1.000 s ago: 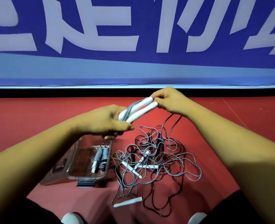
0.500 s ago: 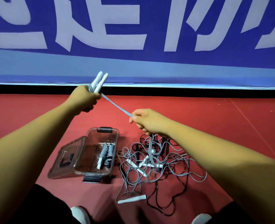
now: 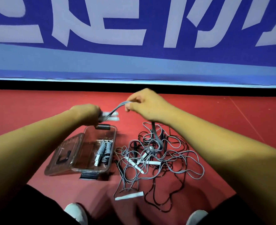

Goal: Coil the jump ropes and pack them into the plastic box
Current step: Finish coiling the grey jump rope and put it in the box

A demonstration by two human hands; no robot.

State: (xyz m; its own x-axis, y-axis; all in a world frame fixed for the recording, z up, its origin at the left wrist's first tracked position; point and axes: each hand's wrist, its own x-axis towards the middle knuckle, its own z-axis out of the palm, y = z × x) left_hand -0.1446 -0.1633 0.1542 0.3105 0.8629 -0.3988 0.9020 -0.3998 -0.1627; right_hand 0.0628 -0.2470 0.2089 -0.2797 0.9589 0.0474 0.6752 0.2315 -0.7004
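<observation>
- big blue banner (image 3: 134, 30) across the back with huge pale characters on it, cropped off at the top so i can't actually read them. no brand or label visible on anything else
- left hand (image 3: 86, 113) is closed around a pair of white handles (image 3: 112, 116), which stick out to the right of the fist, just above the far end of the plastic box (image 3: 99, 153)
- right hand (image 3: 147, 105) is pinching the grey cord (image 3: 119, 106) between fingertips, a bit higher than and to the right of the left hand. the cord runs in a short span from the handles up to that pinch
- from under the right hand the same cord drops down into the tangled pile of ropes (image 3: 158, 158) on the red floor (image 3: 231, 120), right of the box
- the box is clear and open, lid (image 3: 64, 155) flopped out to the left, with one coiled grey rope (image 3: 104, 150) already lying inside
- a loose white handle (image 3: 129, 196) lies at the near edge of the pile
</observation>
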